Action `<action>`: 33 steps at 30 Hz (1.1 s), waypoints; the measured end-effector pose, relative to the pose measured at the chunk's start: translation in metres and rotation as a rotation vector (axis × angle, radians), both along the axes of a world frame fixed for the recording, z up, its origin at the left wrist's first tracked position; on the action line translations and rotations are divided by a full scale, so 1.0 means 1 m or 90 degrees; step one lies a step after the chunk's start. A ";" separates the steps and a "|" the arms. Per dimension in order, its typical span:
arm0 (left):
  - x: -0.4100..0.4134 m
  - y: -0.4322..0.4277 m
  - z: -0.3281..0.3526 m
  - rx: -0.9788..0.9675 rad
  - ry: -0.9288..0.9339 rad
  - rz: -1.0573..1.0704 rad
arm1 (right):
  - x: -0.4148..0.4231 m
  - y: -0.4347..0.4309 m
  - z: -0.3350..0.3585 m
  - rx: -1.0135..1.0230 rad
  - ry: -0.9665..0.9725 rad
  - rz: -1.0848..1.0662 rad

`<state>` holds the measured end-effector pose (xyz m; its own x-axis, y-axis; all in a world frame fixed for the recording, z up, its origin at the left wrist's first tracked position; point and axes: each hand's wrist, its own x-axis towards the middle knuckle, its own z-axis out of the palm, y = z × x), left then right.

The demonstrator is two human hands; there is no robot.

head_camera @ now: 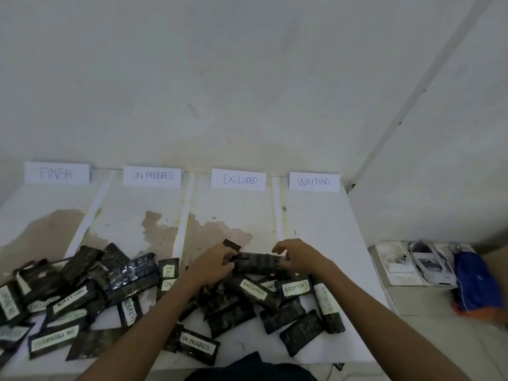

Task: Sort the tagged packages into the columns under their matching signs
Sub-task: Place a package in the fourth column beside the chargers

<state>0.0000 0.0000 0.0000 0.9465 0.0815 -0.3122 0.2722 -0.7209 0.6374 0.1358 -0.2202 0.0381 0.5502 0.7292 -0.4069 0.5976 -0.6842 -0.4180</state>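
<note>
In the head view, four paper signs are standing along the 12 o'clock edge of the bench (316, 221): FINISH sign (57, 173), ON PROGRESS sign (152, 176), EXCLUDED sign (238, 179) and WAITING sign (314, 182), from 9 o'clock across to 3 o'clock. White strips are running down from between them, marking the columns.

The dark tagged packages are lying in a loose heap (82, 292) along the 6 o'clock edge and spreading out toward 9 o'clock. They overlap and mix the tags: an EXCLUDED package (254, 288), a WAITING package (327, 303) and an ON PROGRESS package (196, 346) are lying near one another.

The left hand (213, 266) and right hand (297, 257) are holding one long package (258, 262) by its two ends, each grip curling around an end. It is sitting crosswise at the 6 o'clock end of the EXCLUDED column, and its tag is not showing.

No ordered row is showing under any sign, so the sorting is seemingly only beginning, with nearly the whole heap waiting.
</note>
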 end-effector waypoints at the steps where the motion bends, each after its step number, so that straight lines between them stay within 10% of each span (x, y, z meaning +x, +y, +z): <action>1: 0.001 -0.003 -0.005 0.007 0.011 0.005 | 0.002 0.000 -0.007 -0.010 -0.004 0.009; 19: 0.012 -0.050 -0.047 -0.093 0.127 0.151 | 0.018 -0.003 -0.099 -0.103 -0.222 0.197; 33: 0.060 -0.087 -0.020 -0.454 0.098 0.450 | 0.027 -0.023 -0.055 0.149 0.385 -0.302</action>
